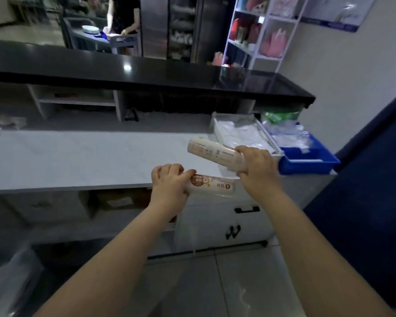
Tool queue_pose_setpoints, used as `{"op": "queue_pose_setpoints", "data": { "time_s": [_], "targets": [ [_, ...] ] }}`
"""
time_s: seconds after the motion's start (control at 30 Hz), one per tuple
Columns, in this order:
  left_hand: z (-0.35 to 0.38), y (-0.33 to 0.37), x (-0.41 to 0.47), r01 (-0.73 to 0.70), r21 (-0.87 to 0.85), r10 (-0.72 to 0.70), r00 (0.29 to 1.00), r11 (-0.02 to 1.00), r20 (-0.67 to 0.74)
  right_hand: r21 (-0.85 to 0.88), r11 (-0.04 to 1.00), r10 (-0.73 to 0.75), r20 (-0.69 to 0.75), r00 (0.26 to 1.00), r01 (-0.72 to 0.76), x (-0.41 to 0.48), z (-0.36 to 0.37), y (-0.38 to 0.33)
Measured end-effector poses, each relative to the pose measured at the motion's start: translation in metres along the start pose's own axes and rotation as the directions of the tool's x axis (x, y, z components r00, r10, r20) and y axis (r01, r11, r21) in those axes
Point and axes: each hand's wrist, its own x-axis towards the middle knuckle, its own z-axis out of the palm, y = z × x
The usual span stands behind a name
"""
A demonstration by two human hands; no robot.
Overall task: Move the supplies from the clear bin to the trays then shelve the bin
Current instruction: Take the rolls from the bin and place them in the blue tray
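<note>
Supply rolls, one per hand: the upper roll (pixel 212 153) is gripped by its end in the right hand (pixel 256 165), just short of the white tray (pixel 215 124). The left hand (pixel 169 186) curls round the lower roll (pixel 212 186) at the counter (pixel 78 156) edge. With end-only grips, either roll could tip and drop to the floor (pixel 215 282), or miss into the stuffed blue tray (pixel 306 167).

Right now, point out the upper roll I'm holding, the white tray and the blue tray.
upper roll (pixel 212 152): head view, on its printed wrapper.
white tray (pixel 270 138): head view, on its right wall.
blue tray (pixel 306 167): head view, on its near wall.
</note>
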Motion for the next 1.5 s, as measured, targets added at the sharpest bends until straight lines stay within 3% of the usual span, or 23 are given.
{"op": "queue_pose_setpoints", "data": {
  "time_s": [0.2,0.43,0.8,0.97,1.1,1.3,1.4,1.5],
  "targets": [
    [0.038,0.119,0.035,-0.104,-0.063,0.107,0.993,0.993,0.053,-0.015,0.984,0.176,-0.020,0.984,-0.177,-0.038,-0.038,0.123],
    [0.082,0.187,0.080,-0.189,-0.125,0.201,0.975,0.974,0.094,-0.029,0.953,0.299,-0.045,0.953,-0.301,-0.053,-0.035,0.216],
    [0.172,0.181,0.232,-0.077,-0.144,0.087,0.994,0.987,0.069,-0.192,0.906,0.375,-0.043,0.926,-0.376,0.052,-0.001,0.351],
    [0.205,0.170,0.321,-0.024,-0.137,0.031,0.998,0.990,0.049,-0.270,0.877,0.431,0.077,0.899,-0.398,0.105,0.031,0.413],
    [0.236,0.179,0.372,-0.011,-0.158,0.021,0.998,0.987,0.066,-0.273,0.890,0.420,0.179,0.889,-0.366,0.130,0.059,0.449],
    [0.272,0.221,0.413,-0.008,-0.201,0.031,0.993,0.979,0.112,-0.044,0.939,0.336,0.331,0.882,-0.341,0.158,0.074,0.505],
    [0.288,0.244,0.423,-0.004,-0.202,0.026,0.994,0.979,0.105,0.026,0.972,0.204,0.409,0.890,-0.235,0.183,0.076,0.530],
    [0.302,0.263,0.430,0.052,-0.171,-0.034,0.994,0.984,0.105,0.079,0.997,-0.049,0.460,0.887,0.014,0.201,0.084,0.550]
  ]
}}
